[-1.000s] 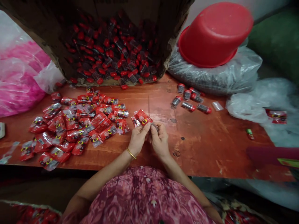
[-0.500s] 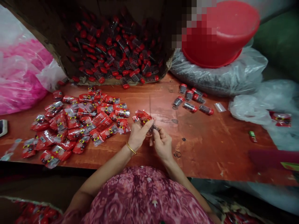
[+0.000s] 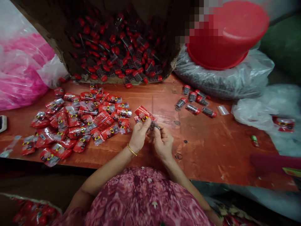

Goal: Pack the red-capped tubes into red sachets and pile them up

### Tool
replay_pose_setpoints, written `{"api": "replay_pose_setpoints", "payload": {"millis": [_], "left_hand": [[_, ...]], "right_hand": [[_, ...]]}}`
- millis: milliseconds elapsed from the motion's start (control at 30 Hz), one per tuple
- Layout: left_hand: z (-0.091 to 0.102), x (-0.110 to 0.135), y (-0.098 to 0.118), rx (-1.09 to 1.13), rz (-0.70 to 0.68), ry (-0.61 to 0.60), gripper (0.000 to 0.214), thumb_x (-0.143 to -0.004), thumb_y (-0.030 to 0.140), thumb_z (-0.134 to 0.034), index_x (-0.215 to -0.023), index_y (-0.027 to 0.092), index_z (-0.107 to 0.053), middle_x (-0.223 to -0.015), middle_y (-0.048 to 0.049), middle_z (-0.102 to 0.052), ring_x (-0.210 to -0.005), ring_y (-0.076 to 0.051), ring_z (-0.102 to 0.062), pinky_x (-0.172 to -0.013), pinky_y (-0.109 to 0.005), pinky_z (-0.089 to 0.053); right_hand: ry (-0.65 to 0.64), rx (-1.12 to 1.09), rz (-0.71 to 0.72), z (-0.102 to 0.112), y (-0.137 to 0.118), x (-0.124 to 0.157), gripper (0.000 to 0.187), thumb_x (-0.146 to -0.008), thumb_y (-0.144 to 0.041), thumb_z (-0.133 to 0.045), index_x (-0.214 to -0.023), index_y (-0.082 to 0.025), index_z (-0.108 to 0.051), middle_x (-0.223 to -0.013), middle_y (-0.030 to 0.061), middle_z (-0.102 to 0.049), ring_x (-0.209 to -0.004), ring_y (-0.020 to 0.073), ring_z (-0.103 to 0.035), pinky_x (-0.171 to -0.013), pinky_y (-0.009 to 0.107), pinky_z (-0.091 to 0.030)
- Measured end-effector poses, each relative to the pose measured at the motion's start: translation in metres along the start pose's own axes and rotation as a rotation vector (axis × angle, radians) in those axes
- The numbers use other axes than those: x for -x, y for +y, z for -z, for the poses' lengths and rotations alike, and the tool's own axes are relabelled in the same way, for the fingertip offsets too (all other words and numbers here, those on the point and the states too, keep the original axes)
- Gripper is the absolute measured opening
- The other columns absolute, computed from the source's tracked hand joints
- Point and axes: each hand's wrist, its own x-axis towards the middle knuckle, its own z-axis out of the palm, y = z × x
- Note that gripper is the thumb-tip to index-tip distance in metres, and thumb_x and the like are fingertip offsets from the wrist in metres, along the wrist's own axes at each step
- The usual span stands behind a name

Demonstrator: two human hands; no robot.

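My left hand [image 3: 138,136], with a gold bangle at its wrist, is closed on a red printed plastic packet [image 3: 143,113] above the table. Just beside it, my right hand [image 3: 164,142] pinches a dark, see-through piece [image 3: 155,125] at the packet's lower end. Fingers cover much of that piece, so I cannot tell if it is the packet's clear part or a small jar in it. To the left lies a pile of filled red packets [image 3: 103,121]. Several small clear jars with red caps [image 3: 193,109] lie to the right, dark contents showing.
A cardboard box [image 3: 175,61] on its side holds many red-capped jars at the back. A red tub [image 3: 218,47] rests upside down on a plastic bag of dark pieces [image 3: 218,81]. Pink-filled bags [image 3: 23,75] stand left; a phone [image 3: 3,123] lies at the left edge.
The red packet's top now lies flatter and shows more of its face. Both hands keep their grip close together, with small finger shifts. The view has tilted slightly.
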Motion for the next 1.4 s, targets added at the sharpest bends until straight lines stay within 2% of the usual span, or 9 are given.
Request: {"api": "replay_pose_setpoints", "payload": {"millis": [100,267,467,700,867,1000,1167,1267,1400], "left_hand": [[0.006,-0.007,0.0,-0.09,-0.108,0.047,0.039,-0.075,0.051,-0.059,-0.078,0.012,-0.063,-0.069,-0.0022,-0.065,-0.061,-0.011,-0.056,-0.058,-0.022,-0.045],[0.004,-0.009,-0.017,-0.443,-0.168,-0.145,0.03,-0.08,0.04,-0.054,-0.09,0.013,-0.064,-0.089,-0.007,-0.07,-0.079,-0.017,-0.063,-0.075,-0.028,-0.048],[0.002,-0.012,-0.043,-0.697,-0.202,-0.191,0.026,-0.083,0.034,-0.05,-0.093,0.014,-0.062,-0.088,-0.0078,-0.07,-0.08,-0.019,-0.064,-0.075,-0.031,-0.049],[0.006,-0.013,-0.045,-0.836,-0.249,-0.261,0.029,-0.083,0.038,-0.051,-0.095,0.014,-0.063,-0.086,-0.0061,-0.07,-0.079,-0.019,-0.065,-0.073,-0.03,-0.05],[0.007,-0.011,-0.05,-0.859,-0.41,-0.334,0.036,-0.086,0.038,-0.049,-0.114,0.016,-0.056,-0.106,-0.008,-0.068,-0.095,-0.018,-0.064,-0.083,-0.03,-0.05],[0.01,-0.01,-0.055,-0.954,-0.509,-0.327,0.038,-0.087,0.039,-0.046,-0.116,0.016,-0.056,-0.119,-0.0117,-0.062,-0.116,-0.021,-0.054,-0.098,-0.039,-0.043],[0.011,-0.01,-0.052,-1.03,-0.493,-0.338,0.038,-0.087,0.038,-0.045,-0.119,0.019,-0.055,-0.123,-0.0112,-0.06,-0.125,-0.023,-0.045,-0.106,-0.045,-0.034],[0.01,-0.011,-0.047,-1.029,-0.446,-0.36,0.037,-0.087,0.037,-0.047,-0.118,0.02,-0.056,-0.123,-0.0103,-0.06,-0.125,-0.023,-0.045,-0.106,-0.046,-0.033],[0.009,-0.012,-0.044,-1.005,-0.42,-0.435,0.032,-0.086,0.036,-0.049,-0.112,0.022,-0.061,-0.114,-0.0077,-0.065,-0.119,-0.023,-0.051,-0.105,-0.046,-0.033]], "right_hand": [[-0.025,0.119,0.074,0.01,0.006,-0.003,0.024,-0.087,-0.039,-0.047,-0.097,-0.02,-0.057,-0.076,0.001,-0.063,-0.061,0.0119,-0.058,-0.056,0.025,-0.049],[-0.003,0.295,0.235,0.045,0.01,-0.018,0.026,-0.086,-0.033,-0.05,-0.108,-0.022,-0.057,-0.102,0.0063,-0.063,-0.088,0.016,-0.06,-0.076,0.031,-0.051],[-0.038,0.487,0.384,0.075,0.017,-0.025,0.012,-0.083,-0.022,-0.054,-0.085,-0.021,-0.066,-0.08,0.0039,-0.069,-0.075,0.0165,-0.063,-0.072,0.032,-0.051],[-0.028,0.675,0.56,0.074,0.02,-0.027,0.012,-0.082,-0.015,-0.05,-0.074,-0.019,-0.059,-0.067,0.0017,-0.064,-0.06,0.0134,-0.059,-0.057,0.026,-0.047],[0.042,0.843,0.676,0.073,0.021,-0.024,0.011,-0.078,-0.011,-0.05,-0.071,-0.019,-0.053,-0.061,0.0018,-0.059,-0.058,0.014,-0.054,-0.055,0.026,-0.044],[0.084,0.839,0.658,0.072,0.024,-0.02,0.012,-0.078,-0.011,-0.049,-0.069,-0.02,-0.05,-0.06,-0.0001,-0.056,-0.054,0.0122,-0.052,-0.052,0.024,-0.042],[0.039,0.827,0.649,0.072,0.032,-0.022,0.012,-0.077,-0.012,-0.047,-0.068,-0.02,-0.05,-0.058,0.0011,-0.056,-0.054,0.0135,-0.052,-0.051,0.025,-0.042],[-0.012,0.756,0.542,0.076,0.031,-0.023,0.012,-0.078,-0.016,-0.047,-0.07,-0.02,-0.054,-0.061,0.0022,-0.059,-0.057,0.0144,-0.055,-0.054,0.026,-0.045],[-0.09,0.619,0.386,0.084,0.023,-0.018,0.015,-0.083,-0.02,-0.045,-0.089,-0.02,-0.059,-0.078,0.0043,-0.067,-0.066,0.0153,-0.062,-0.061,0.028,-0.051]]}}
